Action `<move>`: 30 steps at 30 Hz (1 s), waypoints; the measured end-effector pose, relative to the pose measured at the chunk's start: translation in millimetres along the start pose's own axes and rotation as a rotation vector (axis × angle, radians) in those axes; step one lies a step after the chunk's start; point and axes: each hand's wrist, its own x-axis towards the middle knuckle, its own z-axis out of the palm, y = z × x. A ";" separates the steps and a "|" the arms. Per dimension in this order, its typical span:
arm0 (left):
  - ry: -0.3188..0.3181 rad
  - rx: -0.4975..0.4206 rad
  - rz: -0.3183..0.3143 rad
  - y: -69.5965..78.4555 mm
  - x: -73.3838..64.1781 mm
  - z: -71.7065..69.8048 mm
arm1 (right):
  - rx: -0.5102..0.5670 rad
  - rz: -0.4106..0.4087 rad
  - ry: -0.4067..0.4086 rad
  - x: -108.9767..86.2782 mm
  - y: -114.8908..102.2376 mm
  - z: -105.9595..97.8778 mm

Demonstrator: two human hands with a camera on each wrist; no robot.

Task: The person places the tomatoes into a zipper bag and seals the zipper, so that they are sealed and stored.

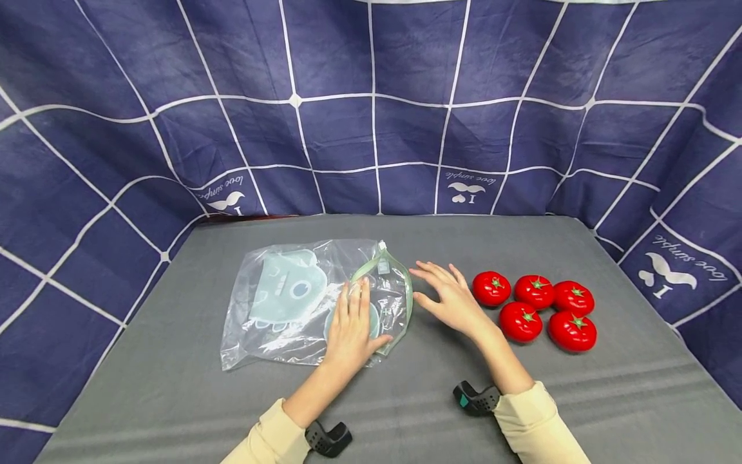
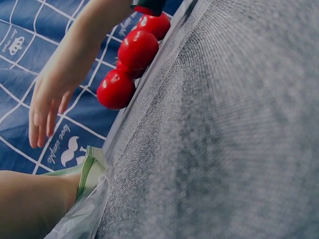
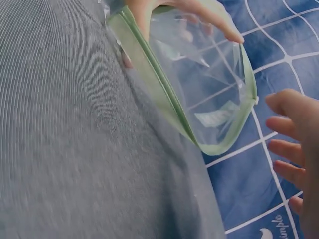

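Observation:
A clear zip bag [image 1: 237, 328] with pale blue cartoon prints and a green zip edge [image 1: 411, 303] lies on the grey table, its mouth gaping to the right. My left hand [image 1: 350, 328] rests at the mouth end with straight fingers over the bag, the thumb spread toward the green edge. In the right wrist view, one fingertip of the left hand [image 3: 199, 12] reaches the upper rim. Just right of the mouth, my right hand [image 1: 455, 299] hovers with spread, slightly bent fingers and holds nothing. Several glossy red tomatoes [image 1: 522, 322] sit to its right.
A blue curtain [image 1: 336, 135] with white grid lines hangs behind the grey table [image 1: 406, 412] and at both sides. Black wrist bands [image 1: 476, 398] with camera mounts sit on both forearms, beside cream sleeves [image 1: 539, 419]. A white slider [image 1: 382, 245] is at the zip's far end.

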 end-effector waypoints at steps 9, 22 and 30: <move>-0.013 -0.013 -0.008 -0.1 -0.6 -0.3 | -0.070 0.000 0.117 -12.0 2.5 -9.2; -0.023 0.005 -0.039 2.1 -2.1 -1.9 | -0.072 0.002 0.365 -50.3 10.8 -18.4; -0.004 0.026 -0.034 1.8 -2.2 -0.7 | -0.140 0.009 0.442 -77.2 21.6 -24.7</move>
